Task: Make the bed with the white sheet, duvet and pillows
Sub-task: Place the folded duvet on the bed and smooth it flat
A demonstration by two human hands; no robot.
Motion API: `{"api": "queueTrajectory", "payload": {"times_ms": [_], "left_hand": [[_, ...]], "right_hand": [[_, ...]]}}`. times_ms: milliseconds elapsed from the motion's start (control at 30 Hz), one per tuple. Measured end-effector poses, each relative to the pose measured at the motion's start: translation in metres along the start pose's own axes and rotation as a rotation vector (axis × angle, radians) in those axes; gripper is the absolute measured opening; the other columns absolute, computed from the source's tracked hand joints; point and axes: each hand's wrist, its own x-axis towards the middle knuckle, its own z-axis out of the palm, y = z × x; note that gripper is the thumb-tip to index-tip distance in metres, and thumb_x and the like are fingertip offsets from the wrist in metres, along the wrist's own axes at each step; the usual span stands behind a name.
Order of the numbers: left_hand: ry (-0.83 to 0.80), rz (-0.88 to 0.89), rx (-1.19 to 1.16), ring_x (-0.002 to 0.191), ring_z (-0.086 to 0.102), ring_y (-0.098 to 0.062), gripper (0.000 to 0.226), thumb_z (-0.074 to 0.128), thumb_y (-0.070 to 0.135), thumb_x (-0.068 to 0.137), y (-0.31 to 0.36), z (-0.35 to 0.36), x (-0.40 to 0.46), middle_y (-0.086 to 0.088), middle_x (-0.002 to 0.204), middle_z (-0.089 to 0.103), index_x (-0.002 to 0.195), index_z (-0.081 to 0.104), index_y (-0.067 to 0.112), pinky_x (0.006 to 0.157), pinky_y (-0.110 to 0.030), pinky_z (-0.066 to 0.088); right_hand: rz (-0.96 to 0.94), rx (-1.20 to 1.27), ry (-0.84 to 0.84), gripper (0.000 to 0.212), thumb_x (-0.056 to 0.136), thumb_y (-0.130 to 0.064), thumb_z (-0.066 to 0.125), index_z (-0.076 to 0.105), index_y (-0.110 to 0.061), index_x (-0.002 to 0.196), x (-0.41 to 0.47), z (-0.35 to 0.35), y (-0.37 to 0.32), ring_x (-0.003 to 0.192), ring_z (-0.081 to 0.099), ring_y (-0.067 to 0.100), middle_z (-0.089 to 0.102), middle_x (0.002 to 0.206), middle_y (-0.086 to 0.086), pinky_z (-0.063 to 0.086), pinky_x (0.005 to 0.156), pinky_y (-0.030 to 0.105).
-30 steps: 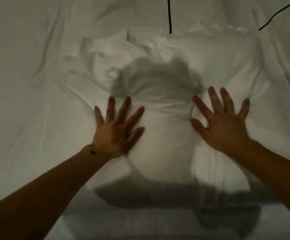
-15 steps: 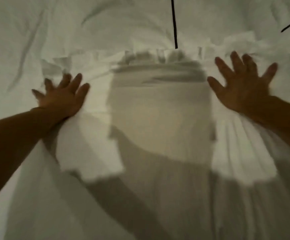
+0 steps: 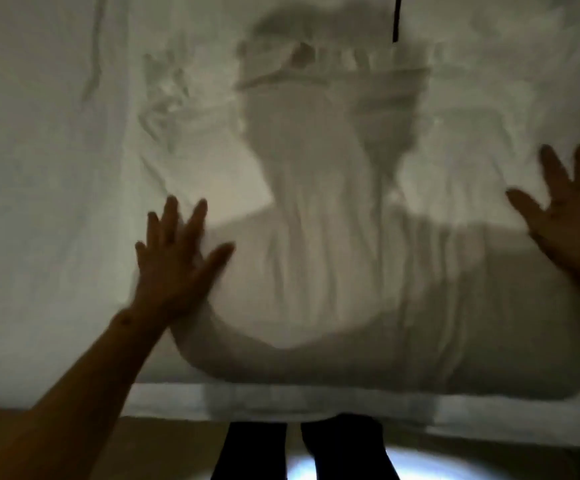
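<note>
A white pillow (image 3: 316,278) lies flat on the white sheet (image 3: 46,202), close to the near edge of the bed (image 3: 281,403). My left hand (image 3: 174,268) rests flat on the pillow's left edge, fingers spread and straight. My right hand (image 3: 572,216) lies flat on the pillow's right side with fingers spread, partly cut off by the frame's right edge. My own shadow falls across the pillow's middle. The picture is dim and somewhat blurred.
A thin black line (image 3: 396,19) runs on the white bedding at the top. My dark-clad legs (image 3: 302,452) stand against the bed's near edge, over a brown floor (image 3: 164,445). Wrinkled bedding (image 3: 170,98) lies beyond the pillow.
Both hands slid back toward me and outward over the pillow. The view tilted down, so the bed's near edge and my legs now show.
</note>
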Motion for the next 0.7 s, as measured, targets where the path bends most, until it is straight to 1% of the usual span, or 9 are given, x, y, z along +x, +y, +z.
{"api": "queueTrajectory", "payload": {"times_ms": [100, 200, 267, 367, 433, 533, 600, 633, 700], "left_hand": [[-0.059, -0.090, -0.049, 0.152, -0.010, -0.025, 0.090, 0.031, 0.091, 0.071, -0.024, 0.031, -0.083, 0.010, 0.164, -0.016, 0.147, -0.006, 0.060, 0.119, -0.060, 0.007], [-0.069, -0.336, -0.293, 0.147, 0.021, -0.036, 0.110, 0.045, 0.095, 0.055, -0.054, 0.030, -0.098, -0.001, 0.166, 0.005, 0.148, -0.003, 0.060, 0.115, -0.058, 0.027], [-0.100, -0.445, -0.478, 0.139, 0.035, -0.041, 0.124, 0.057, 0.091, 0.048, -0.071, 0.025, -0.086, -0.007, 0.162, 0.022, 0.151, 0.000, 0.052, 0.111, -0.059, 0.032], [-0.146, -0.365, -0.601, 0.134, 0.041, -0.039, 0.126, 0.072, 0.084, 0.049, -0.092, 0.025, -0.067, -0.004, 0.153, 0.036, 0.151, 0.009, 0.048, 0.108, -0.064, 0.034], [-0.123, -0.335, -0.502, 0.132, 0.042, -0.041, 0.121, 0.067, 0.087, 0.053, -0.099, 0.032, -0.061, -0.006, 0.148, 0.043, 0.152, 0.009, 0.048, 0.111, -0.063, 0.029], [-0.037, -0.323, -0.195, 0.135, 0.035, -0.046, 0.114, 0.049, 0.094, 0.057, -0.105, 0.036, -0.053, -0.011, 0.150, 0.043, 0.152, 0.004, 0.049, 0.111, -0.064, 0.024], [0.012, -0.293, -0.130, 0.138, 0.032, -0.044, 0.119, 0.043, 0.098, 0.054, -0.110, 0.037, -0.050, -0.011, 0.154, 0.036, 0.153, 0.000, 0.047, 0.111, -0.063, 0.028], [0.009, -0.319, -0.176, 0.139, 0.034, -0.042, 0.125, 0.047, 0.098, 0.050, -0.111, 0.037, -0.049, -0.012, 0.155, 0.035, 0.154, 0.000, 0.046, 0.111, -0.061, 0.030], [0.011, -0.379, -0.439, 0.138, 0.038, -0.039, 0.133, 0.063, 0.090, 0.044, -0.105, 0.034, -0.046, -0.014, 0.156, 0.034, 0.153, 0.001, 0.046, 0.113, -0.055, 0.033]], "right_hand": [[0.059, 0.084, -0.078, 0.084, 0.079, -0.082, 0.046, 0.010, -0.054, 0.150, -0.094, 0.004, 0.012, 0.149, 0.013, 0.036, 0.001, 0.165, -0.002, 0.020, 0.119, 0.055], [0.253, 0.173, -0.206, 0.098, 0.058, -0.088, 0.050, -0.002, -0.066, 0.138, -0.142, 0.001, 0.023, 0.148, 0.017, 0.032, 0.006, 0.165, -0.002, 0.021, 0.118, 0.055], [0.289, 0.264, -0.235, 0.103, 0.050, -0.089, 0.054, -0.004, -0.069, 0.132, -0.153, -0.001, 0.027, 0.146, 0.023, 0.034, 0.013, 0.164, 0.001, 0.023, 0.117, 0.054], [0.297, 0.369, -0.293, 0.087, 0.072, -0.065, 0.071, 0.000, -0.071, 0.123, -0.154, -0.004, 0.025, 0.147, 0.021, 0.032, 0.012, 0.165, -0.002, 0.021, 0.118, 0.051], [0.275, 0.429, -0.299, 0.081, 0.080, -0.052, 0.067, 0.000, -0.071, 0.123, -0.153, 0.001, 0.034, 0.149, 0.017, 0.029, 0.009, 0.165, -0.005, 0.018, 0.120, 0.050], [0.329, 0.433, -0.290, 0.083, 0.077, -0.072, 0.063, 0.001, -0.077, 0.132, -0.151, 0.021, 0.068, 0.148, 0.020, 0.031, 0.011, 0.164, -0.009, 0.020, 0.118, 0.056], [0.366, 0.534, -0.277, 0.086, 0.060, -0.086, 0.062, 0.009, -0.079, 0.128, -0.152, 0.035, 0.093, 0.145, 0.027, 0.031, 0.020, 0.162, -0.008, 0.024, 0.116, 0.056], [0.382, 0.552, -0.252, 0.087, 0.054, -0.089, 0.062, 0.014, -0.079, 0.126, -0.152, 0.041, 0.093, 0.144, 0.030, 0.030, 0.025, 0.161, -0.008, 0.025, 0.116, 0.056], [0.408, 0.613, -0.296, 0.097, 0.043, -0.092, 0.065, 0.020, -0.073, 0.127, -0.157, 0.036, 0.084, 0.141, 0.035, 0.030, 0.029, 0.159, -0.005, 0.027, 0.115, 0.055]]}}
